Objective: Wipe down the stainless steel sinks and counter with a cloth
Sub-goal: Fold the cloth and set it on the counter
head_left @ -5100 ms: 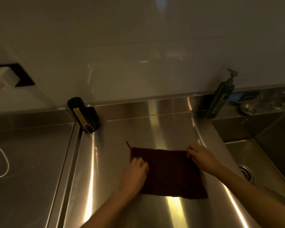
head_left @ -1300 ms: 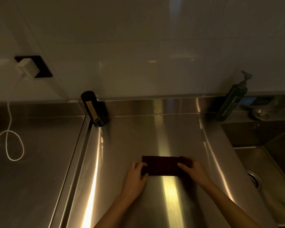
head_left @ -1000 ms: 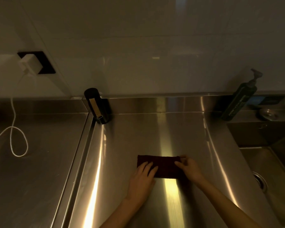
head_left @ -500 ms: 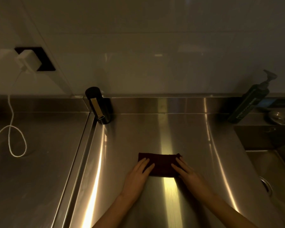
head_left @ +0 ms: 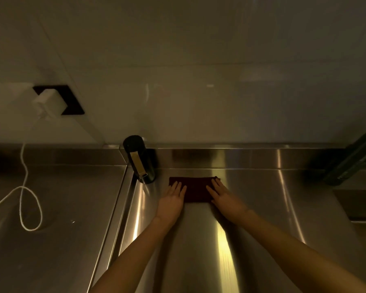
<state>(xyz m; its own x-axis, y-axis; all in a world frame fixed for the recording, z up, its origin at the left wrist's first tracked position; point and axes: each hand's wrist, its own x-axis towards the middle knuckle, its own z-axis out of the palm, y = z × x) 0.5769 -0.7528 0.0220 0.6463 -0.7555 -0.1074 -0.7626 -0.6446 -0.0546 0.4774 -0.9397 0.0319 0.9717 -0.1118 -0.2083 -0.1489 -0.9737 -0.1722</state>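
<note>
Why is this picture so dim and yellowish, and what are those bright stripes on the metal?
Head view: low, warm light leaves the dark cloth almost lost in shadow; the stripes are glare from the light reflecting off the steel counter, strongest between the arms; at the right edge the green bottle is cropped and blurry.

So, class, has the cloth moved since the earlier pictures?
Yes. The cloth has slid away from the person, toward the backsplash, and now lies beside the black bottle.
</note>
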